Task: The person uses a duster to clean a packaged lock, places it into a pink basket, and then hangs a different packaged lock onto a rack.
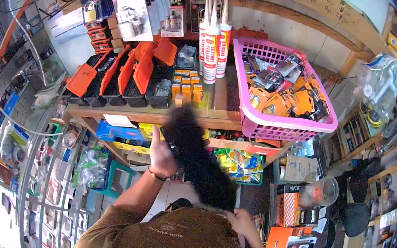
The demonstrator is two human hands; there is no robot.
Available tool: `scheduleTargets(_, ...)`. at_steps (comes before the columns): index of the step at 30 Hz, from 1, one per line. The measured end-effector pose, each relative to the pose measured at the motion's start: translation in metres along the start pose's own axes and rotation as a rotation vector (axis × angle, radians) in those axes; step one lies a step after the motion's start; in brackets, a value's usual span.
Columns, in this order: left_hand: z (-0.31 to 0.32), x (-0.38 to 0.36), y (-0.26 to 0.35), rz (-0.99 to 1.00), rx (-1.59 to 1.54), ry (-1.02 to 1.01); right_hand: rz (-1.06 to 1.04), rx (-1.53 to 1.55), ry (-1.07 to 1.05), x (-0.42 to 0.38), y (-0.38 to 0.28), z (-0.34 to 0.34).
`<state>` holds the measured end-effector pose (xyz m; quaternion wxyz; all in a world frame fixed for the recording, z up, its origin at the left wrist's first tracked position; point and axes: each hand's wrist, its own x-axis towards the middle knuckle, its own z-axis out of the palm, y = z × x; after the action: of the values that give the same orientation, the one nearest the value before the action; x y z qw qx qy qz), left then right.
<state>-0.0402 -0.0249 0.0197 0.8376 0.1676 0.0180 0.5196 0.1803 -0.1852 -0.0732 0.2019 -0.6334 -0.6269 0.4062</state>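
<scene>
A black fluffy duster (204,160) slants across the middle of the view, its far end blurred close to the front edge of the wooden shelf (149,115). My right hand (241,223) is closed around its near end, low in front of my body. Against the duster's left side is my left hand (161,157), thumb stretched upward, with its other fingers partly hidden by the dark fibres. Just beyond the duster tip stand small yellow-orange boxes (187,85).
On the shelf are black bins with orange lids (143,69), silicone sealant tubes (211,50) and a pink basket (286,120) of packaged goods. Below lie colourful packets (238,164). Glass display shelving (49,194) is at left; a clear plastic tub (322,191) stands at right.
</scene>
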Motion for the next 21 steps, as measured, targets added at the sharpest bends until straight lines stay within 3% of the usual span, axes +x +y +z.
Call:
scheduleTargets(1,-0.001,0.002,0.001,-0.012,-0.001,0.057,0.139,0.066,0.053,-0.001,-0.007,-0.001)
scheduleTargets(2,-0.004,0.004,0.002,-0.025,-0.002,0.117,0.144,0.067,0.050,0.000,0.004,0.008)
scheduleTargets(3,-0.011,0.006,-0.001,-0.030,-0.029,-0.248,-0.091,-0.064,0.015,0.004,0.021,0.021)
scheduleTargets(4,-0.037,0.010,-0.001,-0.113,0.017,-0.157,-0.330,-0.197,-0.018,0.006,0.034,0.030)
scheduleTargets(6,-0.024,0.007,0.003,-0.096,0.070,-0.257,-0.241,-0.138,-0.060,0.006,0.012,0.015)
scheduleTargets(8,-0.005,0.003,0.006,0.036,-0.124,0.095,0.116,0.024,-0.013,0.006,0.003,0.009)
scheduleTargets(9,-0.006,0.003,0.006,0.024,0.076,0.119,0.120,0.023,-0.018,0.006,0.007,0.013)
scheduleTargets(10,-0.018,0.004,0.007,0.023,0.074,0.122,-0.053,-0.066,-0.010,0.007,0.014,0.019)
scheduleTargets(11,-0.027,0.009,0.008,-0.036,0.110,-0.113,-0.228,-0.155,0.001,0.007,0.010,0.020)
scheduleTargets(12,-0.033,0.011,0.011,-0.096,0.145,-0.351,-0.225,-0.154,0.004,0.006,0.004,0.016)
scheduleTargets(14,-0.031,0.005,0.018,-0.102,0.184,-0.346,0.043,-0.046,-0.070,0.003,-0.012,0.004)
scheduleTargets(16,-0.022,-0.001,0.022,-0.027,0.063,0.121,0.063,-0.072,-0.038,0.006,-0.016,0.012)
scheduleTargets(17,-0.024,0.002,0.023,-0.059,-0.242,0.048,0.076,-0.098,-0.013,0.008,-0.016,0.015)
scheduleTargets(18,-0.021,0.002,0.021,-0.059,-0.287,-0.198,0.078,-0.106,-0.018,0.010,-0.010,0.020)
scheduleTargets(20,-0.030,0.002,0.032,-0.110,-0.025,-0.047,-0.348,-0.269,0.013,0.014,0.000,0.029)
scheduleTargets(21,-0.037,0.004,0.036,-0.145,-0.190,-0.135,-0.047,-0.031,-0.103,0.010,-0.023,0.015)
